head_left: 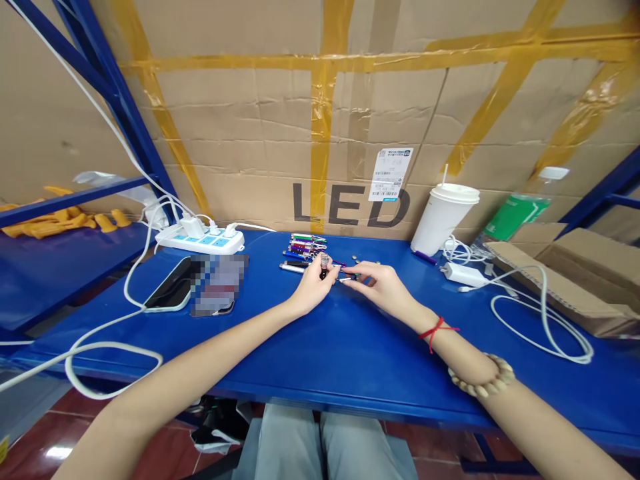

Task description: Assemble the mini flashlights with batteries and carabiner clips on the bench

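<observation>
Left hand (314, 287) grips small cylinder (325, 265); slim pens (302, 248) beside, glossy metallic.

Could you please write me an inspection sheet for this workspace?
Surface: blue table; no spill seen.
Things: small coloured tubes lie grouped near the back.
Clutter: two phones on the left; cup, bottle and open box on the right.
Hands: left hand holds a dark tube; right hand is fingertips-down beside it, grip unclear.
Cables: white cables loop on both sides; power strip at back left has plugs in.
Surroundings: taped cardboard behind.
</observation>
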Demonstrator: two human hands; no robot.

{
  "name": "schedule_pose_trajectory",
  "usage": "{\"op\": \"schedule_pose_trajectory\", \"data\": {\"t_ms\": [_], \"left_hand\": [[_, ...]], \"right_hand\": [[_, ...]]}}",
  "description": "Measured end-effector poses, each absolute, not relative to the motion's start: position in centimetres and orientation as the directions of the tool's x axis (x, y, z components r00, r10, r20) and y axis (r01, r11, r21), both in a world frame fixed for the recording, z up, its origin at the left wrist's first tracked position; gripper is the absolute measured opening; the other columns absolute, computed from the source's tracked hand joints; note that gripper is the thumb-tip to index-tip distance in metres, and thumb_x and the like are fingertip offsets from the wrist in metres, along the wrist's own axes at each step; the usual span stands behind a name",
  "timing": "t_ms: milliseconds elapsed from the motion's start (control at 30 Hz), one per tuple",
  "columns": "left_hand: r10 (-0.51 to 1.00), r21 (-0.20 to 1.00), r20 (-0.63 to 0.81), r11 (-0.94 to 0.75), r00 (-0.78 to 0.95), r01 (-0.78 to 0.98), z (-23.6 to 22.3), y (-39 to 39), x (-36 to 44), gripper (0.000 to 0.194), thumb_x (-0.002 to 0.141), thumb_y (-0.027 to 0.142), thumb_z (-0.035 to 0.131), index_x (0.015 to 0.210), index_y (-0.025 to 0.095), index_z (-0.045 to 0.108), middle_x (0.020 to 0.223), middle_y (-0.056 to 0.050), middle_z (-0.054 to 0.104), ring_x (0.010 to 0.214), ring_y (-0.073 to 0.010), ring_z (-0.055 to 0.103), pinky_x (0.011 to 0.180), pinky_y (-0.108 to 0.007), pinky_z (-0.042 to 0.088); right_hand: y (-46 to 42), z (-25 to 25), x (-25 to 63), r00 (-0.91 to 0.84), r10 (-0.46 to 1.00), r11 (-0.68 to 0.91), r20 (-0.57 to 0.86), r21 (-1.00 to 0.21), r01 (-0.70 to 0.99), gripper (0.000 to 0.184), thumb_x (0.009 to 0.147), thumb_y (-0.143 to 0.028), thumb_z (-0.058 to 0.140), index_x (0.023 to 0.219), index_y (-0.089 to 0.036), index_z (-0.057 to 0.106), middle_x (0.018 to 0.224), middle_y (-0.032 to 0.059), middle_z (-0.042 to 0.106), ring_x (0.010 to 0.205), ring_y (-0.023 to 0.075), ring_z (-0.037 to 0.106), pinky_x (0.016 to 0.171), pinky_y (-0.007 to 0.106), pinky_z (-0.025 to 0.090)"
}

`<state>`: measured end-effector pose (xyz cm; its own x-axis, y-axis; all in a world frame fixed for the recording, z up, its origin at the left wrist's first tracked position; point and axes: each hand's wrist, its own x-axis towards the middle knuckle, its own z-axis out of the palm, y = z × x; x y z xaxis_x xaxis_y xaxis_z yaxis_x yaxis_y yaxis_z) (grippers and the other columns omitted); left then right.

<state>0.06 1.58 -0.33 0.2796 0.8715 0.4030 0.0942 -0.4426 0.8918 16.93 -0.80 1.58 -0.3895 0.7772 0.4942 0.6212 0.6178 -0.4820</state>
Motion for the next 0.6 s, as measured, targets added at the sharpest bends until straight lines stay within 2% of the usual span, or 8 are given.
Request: {"op": "schedule_pose_trajectory", "data": {"t_ms": [133, 267, 500, 600], "left_hand": [[0.861, 0.860, 0.431, -0.483, 0.269, 0.166, -0.5, 1.8, -0.1, 0.017, 0.084, 0.023, 0.046, 0.073, 0.019, 0.034, 0.065, 0.005, 0.039, 0.059, -0.0083, 0.040, 0.061, -0.021, 0.036], [0.819, 0.791, 0.489, -0.562, 0.301, 0.243, -0.3, 1.7, 0.0, 0.018, 0.084, 0.021, 0.045, 0.072, 0.019, 0.032, 0.068, 0.004, 0.039, 0.063, -0.0094, 0.039, 0.065, -0.023, 0.035], [0.784, 0.724, 0.498, -0.611, 0.371, 0.321, -0.3, 1.4, 0.0, 0.017, 0.084, 0.023, 0.042, 0.071, 0.020, 0.033, 0.065, 0.004, 0.040, 0.060, -0.0100, 0.039, 0.060, -0.022, 0.033], [0.768, 0.702, 0.507, -0.631, 0.390, 0.329, -0.3, 1.4, 0.0, 0.017, 0.084, 0.025, 0.041, 0.070, 0.020, 0.033, 0.064, 0.004, 0.041, 0.059, -0.0101, 0.040, 0.059, -0.022, 0.033]], "right_hand": [[-0.7, 1.3, 17.1, -0.477, 0.749, 0.649, 0.460, -0.362, 0.669, 0.029, 0.085, -0.033, 0.050, 0.107, -0.018, 0.064, 0.084, 0.0053, 0.066, 0.068, 0.0140, 0.058, 0.063, 0.026, 0.045], [-1.0, 1.3, 16.8, -0.502, 0.761, 0.630, 0.411, -0.282, 0.724, 0.030, 0.087, -0.030, 0.046, 0.109, -0.018, 0.061, 0.079, 0.0043, 0.063, 0.066, 0.0136, 0.056, 0.060, 0.024, 0.041], [-1.6, 1.4, 16.1, -0.541, 0.750, 0.634, 0.381, -0.180, 0.752, 0.015, 0.083, -0.021, 0.049, 0.084, -0.015, 0.062, 0.073, 0.0041, 0.061, 0.063, 0.0128, 0.055, 0.058, 0.022, 0.036], [-1.5, 1.2, 16.0, -0.547, 0.733, 0.638, 0.404, -0.132, 0.759, 0.013, 0.082, -0.020, 0.050, 0.079, -0.015, 0.061, 0.069, 0.0039, 0.060, 0.060, 0.0119, 0.053, 0.057, 0.021, 0.035]]}}
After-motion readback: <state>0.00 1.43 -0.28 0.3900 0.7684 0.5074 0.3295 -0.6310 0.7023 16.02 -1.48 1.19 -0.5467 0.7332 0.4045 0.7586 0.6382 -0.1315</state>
